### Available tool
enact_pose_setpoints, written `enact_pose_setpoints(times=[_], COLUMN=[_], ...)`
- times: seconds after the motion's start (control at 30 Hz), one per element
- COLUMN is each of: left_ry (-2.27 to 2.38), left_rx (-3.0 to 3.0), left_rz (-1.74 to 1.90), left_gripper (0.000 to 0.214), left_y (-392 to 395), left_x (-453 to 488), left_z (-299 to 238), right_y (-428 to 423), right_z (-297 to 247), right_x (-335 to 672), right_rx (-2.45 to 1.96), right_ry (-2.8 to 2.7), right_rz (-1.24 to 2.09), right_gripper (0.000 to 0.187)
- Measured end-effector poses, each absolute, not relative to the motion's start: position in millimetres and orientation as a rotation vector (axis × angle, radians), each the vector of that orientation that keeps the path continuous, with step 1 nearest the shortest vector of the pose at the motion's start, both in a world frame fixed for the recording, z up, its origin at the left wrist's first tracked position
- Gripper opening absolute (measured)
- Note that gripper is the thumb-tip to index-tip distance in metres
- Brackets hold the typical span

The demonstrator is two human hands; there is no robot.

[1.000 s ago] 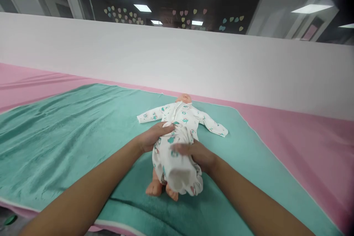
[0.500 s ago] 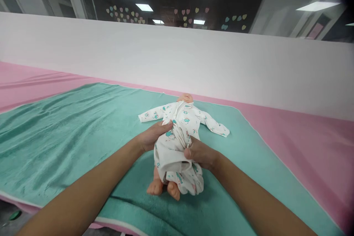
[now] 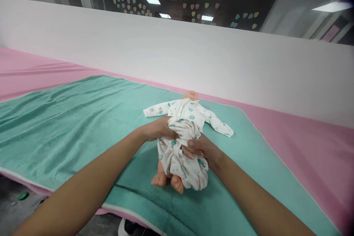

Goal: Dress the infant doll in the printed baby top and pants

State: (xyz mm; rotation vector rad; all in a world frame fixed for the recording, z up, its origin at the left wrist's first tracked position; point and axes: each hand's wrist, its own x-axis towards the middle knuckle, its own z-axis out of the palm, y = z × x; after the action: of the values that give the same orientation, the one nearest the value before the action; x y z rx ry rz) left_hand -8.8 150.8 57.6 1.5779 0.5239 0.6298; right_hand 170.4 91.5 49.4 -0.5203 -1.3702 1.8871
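Note:
A baby doll (image 3: 190, 95) lies on its back, feet toward me, its arms spread in a white printed top (image 3: 188, 108). White printed pants (image 3: 177, 167) cover its legs, with the bare feet (image 3: 167, 182) showing below. At the doll's waist, my left hand (image 3: 159, 128) is closed on the bunched cloth, its fingertips tucked into the folds. My right hand (image 3: 201, 149) grips the pants' waistband on the other side, fingers curled over its front. Part of the waistband is hidden by the fingers.
Under the doll spreads a green blanket (image 3: 110, 118), wrinkled at the left, over a pink cover (image 3: 298, 140). A white low wall (image 3: 166, 51) with dark glass above runs behind. At lower left, a green round object (image 3: 23, 196) lies on the grey floor.
My left hand has turned inward, its fingers now inside the cloth at the waist. The folded-down waistband has come up toward the top. The view has shifted slightly.

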Motion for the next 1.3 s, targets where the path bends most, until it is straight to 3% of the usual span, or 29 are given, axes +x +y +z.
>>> enact_pose_setpoints(times=[0.2,0.4,0.73,0.97,1.13,1.3], left_ry=[0.565,0.720,1.401,1.707,1.731,1.540], left_rx=[1.531,1.897,2.336,1.798,1.436,1.525], left_rz=[0.689,0.778,1.129,0.855,0.760,0.757], left_gripper=[0.055,0.070,0.030,0.011,0.026,0.037], left_y=[158,118,92,33,-21,-20], left_x=[-16,-5,18,3,-8,-22], left_z=[55,76,63,64,61,41], right_y=[96,83,72,78,69,66], right_z=[56,68,67,56,56,54], right_x=[161,159,151,156,150,150], right_rx=[-0.794,-1.024,-1.033,-1.273,-1.409,-1.404], right_ry=[-1.284,-1.375,-1.630,-2.313,-2.555,-2.553], right_rz=[1.779,1.292,0.920,0.480,0.313,0.466], right_gripper=[0.021,0.022,0.035,0.012,0.032,0.041])
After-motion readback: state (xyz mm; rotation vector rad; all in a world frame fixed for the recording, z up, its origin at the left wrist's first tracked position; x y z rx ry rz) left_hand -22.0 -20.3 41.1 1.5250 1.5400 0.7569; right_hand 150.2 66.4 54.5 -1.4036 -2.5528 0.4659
